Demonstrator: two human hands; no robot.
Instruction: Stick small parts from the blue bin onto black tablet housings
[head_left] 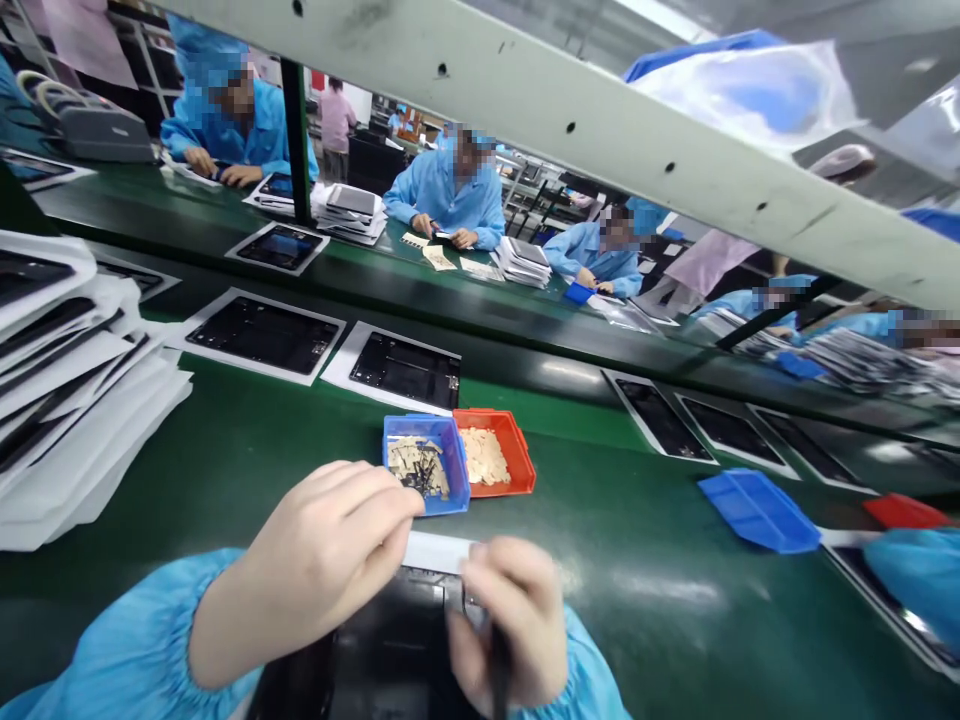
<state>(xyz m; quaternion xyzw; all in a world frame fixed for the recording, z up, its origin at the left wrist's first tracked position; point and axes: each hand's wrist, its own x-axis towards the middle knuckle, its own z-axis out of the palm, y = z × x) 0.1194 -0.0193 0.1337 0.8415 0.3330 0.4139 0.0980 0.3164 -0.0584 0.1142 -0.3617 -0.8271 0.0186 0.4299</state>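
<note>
A black tablet-like panel (397,650) lies in front of me on white sheeting (433,552). My left hand (330,560) hovers over its upper left part, fingers curled and pressed together; what they pinch, if anything, is hidden. Over the panel's right side, my right hand (517,620) is closed around a dark slim tool (499,665), blurred by motion. Just beyond the hands stands a blue bin (461,490) of beige and black small pieces, touching a red bin (525,470) of small beige pieces.
A tall stack of panels and white sheets (90,440) rises at left. More panels (262,335) lie on white sheets along the line beyond. Another blue bin (761,510) and a co-worker's blue sleeve (915,580) are at right. A pale beam (525,90) crosses overhead; co-workers sit opposite.
</note>
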